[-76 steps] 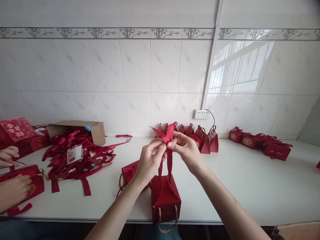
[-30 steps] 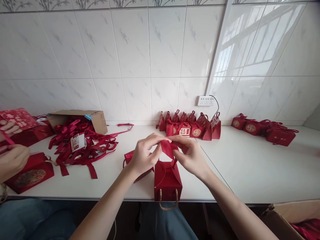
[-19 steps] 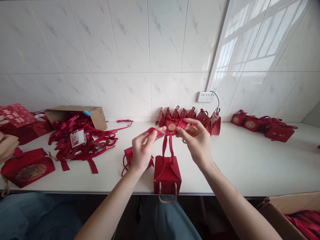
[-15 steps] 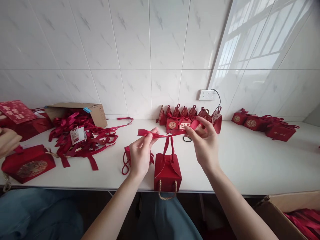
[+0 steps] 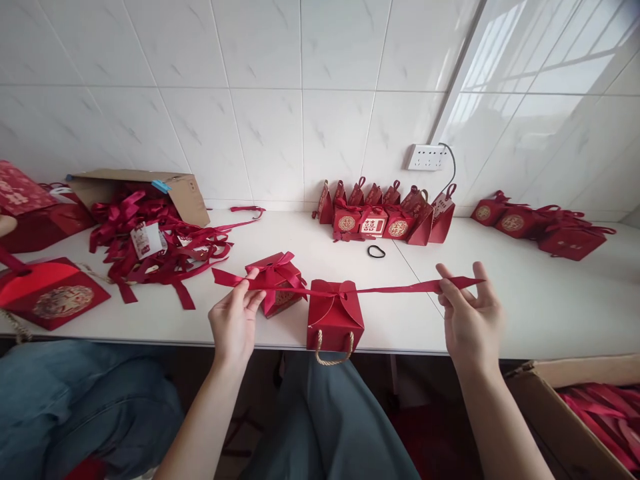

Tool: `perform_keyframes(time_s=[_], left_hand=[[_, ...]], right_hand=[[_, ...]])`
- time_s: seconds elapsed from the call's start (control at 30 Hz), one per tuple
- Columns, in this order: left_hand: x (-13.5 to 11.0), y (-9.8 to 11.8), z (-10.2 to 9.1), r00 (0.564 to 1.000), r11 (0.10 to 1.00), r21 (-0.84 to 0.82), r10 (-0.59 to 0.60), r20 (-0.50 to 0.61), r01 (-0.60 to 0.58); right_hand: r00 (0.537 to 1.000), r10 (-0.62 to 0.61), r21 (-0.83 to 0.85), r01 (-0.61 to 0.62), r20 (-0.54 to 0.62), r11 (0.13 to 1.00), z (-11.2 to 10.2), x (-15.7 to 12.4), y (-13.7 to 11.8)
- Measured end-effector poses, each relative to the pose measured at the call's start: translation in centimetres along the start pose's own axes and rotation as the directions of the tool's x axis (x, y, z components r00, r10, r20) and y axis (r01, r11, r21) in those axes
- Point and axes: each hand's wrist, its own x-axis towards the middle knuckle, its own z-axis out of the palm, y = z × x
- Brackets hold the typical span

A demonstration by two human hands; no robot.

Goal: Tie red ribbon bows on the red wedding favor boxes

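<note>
A small red gift box (image 5: 334,327) with a twisted rope handle stands at the front edge of the table. A red ribbon (image 5: 395,289) runs through its top and is stretched out taut to both sides, crossing at the box's closure. My left hand (image 5: 235,320) pinches one end between thumb and fingers. The other end is pinched in my right hand (image 5: 470,320), far out to the right. Just behind my left hand, a second red box (image 5: 280,293) with a ribbon bow lies tilted, partly covered by the ribbon.
Finished-looking red boxes (image 5: 397,227) stand in a cluster by the wall, with more boxes (image 5: 517,223) farther right. A black hair tie (image 5: 376,251) lies nearer. Left are a ribbon pile (image 5: 165,250), a cardboard carton (image 5: 193,200) and another person's box (image 5: 55,297). A ribbon-filled carton (image 5: 555,400) is lower right.
My hands have moved far apart and lower, pulling the ribbon from raised loops down tight against the box top. The view has tilted downward.
</note>
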Motion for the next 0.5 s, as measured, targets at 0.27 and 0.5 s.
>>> perform_keyframes(time_s=[0.27, 0.5], left_hand=[[0.5, -0.7, -2.1, 1.0, 0.995, 0.102, -0.003, -0.021, 0.005], [1.0, -2.1, -3.5, 0.999, 0.988, 0.152, 0.011, -0.039, -0.005]], right_hand=[[0.997, 0.074, -0.02, -0.074, 0.013, 0.997, -2.0, -0.2, 1.6], [0.986, 0.166, -0.042, -0.166, -0.005, 0.985, -3.0, -0.7, 2.3]])
